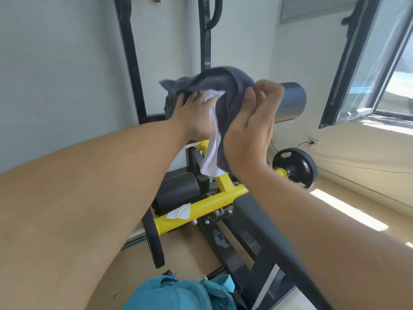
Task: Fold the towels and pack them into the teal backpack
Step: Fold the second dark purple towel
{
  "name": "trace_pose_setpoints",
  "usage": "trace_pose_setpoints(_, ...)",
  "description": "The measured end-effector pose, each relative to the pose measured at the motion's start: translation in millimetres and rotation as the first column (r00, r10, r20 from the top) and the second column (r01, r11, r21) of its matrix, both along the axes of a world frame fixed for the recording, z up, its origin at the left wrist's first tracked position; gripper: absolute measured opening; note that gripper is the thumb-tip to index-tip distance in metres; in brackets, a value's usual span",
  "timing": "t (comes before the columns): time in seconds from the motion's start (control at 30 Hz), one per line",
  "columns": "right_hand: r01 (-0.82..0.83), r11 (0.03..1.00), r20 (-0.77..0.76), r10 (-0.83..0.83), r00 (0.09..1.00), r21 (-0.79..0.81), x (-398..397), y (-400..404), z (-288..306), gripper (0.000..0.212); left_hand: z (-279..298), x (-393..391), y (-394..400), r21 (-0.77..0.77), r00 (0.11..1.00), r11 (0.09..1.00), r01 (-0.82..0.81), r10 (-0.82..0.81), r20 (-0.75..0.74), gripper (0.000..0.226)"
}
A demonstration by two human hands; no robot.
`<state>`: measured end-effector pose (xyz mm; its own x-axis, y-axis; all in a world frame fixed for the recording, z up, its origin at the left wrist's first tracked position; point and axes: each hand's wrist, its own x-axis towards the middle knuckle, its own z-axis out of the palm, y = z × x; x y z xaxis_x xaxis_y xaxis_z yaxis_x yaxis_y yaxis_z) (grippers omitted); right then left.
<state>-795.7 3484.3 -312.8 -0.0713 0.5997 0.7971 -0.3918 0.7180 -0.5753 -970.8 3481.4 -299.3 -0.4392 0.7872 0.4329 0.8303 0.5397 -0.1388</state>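
Observation:
A dark grey towel (214, 83) and a white towel (212, 151) are held up together in front of me at chest height. My left hand (196, 115) lies flat against the bundle with its fingers reaching under the grey cloth. My right hand (252, 121) pinches the grey towel's edge between thumb and curled fingers. The white towel hangs down between both hands. The teal backpack (178, 294) sits on the floor at the bottom, its top partly open. Another white cloth (180, 212) lies draped on the yellow bar.
A gym machine with a yellow frame (212, 202), black pads and a foam roller (290, 101) stands straight ahead. A weight plate (295, 167) is on its right end. An open window (366, 63) swings inward at the right. Wooden floor lies below.

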Motion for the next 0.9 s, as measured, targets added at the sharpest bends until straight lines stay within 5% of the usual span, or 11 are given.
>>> trace_pose_setpoints(0.13,0.043,0.992,-0.145,-0.060,0.988,-0.117,28,-11,-49,0.016,8,20,-11,-0.179,0.986,0.970,-0.167,0.158,-0.060,0.043)
trace_pose_setpoints(0.27,0.063,0.965,-0.174,-0.110,0.979,-0.253,39,0,-58,0.020,-54,52,-51,0.128,0.996,0.990,0.059,-0.067,0.059,0.074)
trace_pose_setpoints(0.37,0.018,0.974,-0.059,-0.032,0.998,-0.226,39,-7,-66,0.017,-132,85,-97,0.308,0.952,0.936,0.169,-0.235,0.194,0.065)
trace_pose_setpoints(0.47,-0.071,0.973,0.058,0.086,0.995,-0.219,38,-20,-79,0.019,-174,111,-134,0.608,0.748,0.785,-0.118,-0.333,0.574,0.044)
trace_pose_setpoints(0.53,-0.175,0.947,0.147,0.220,0.964,-0.269,37,-27,-92,0.015,-177,116,-147,0.658,0.480,0.645,-0.390,-0.467,0.743,0.029)
trace_pose_setpoints(0.63,-0.379,0.868,0.398,0.487,0.777,-0.321,36,-32,-121,0.012,-174,112,-163,0.553,0.161,0.543,-0.632,-0.607,0.778,0.018)
trace_pose_setpoints(0.77,-0.616,0.681,0.621,0.692,0.368,-0.395,28,-36,-148,0.010,-180,110,-182,0.421,-0.280,0.626,-0.656,-0.720,0.635,0.060)
trace_pose_setpoints(0.9,-0.664,0.513,0.703,0.711,-0.025,-0.543,28,-40,-155,0.005,-176,98,-183,0.362,-0.228,0.588,-0.724,-0.698,0.678,0.053)
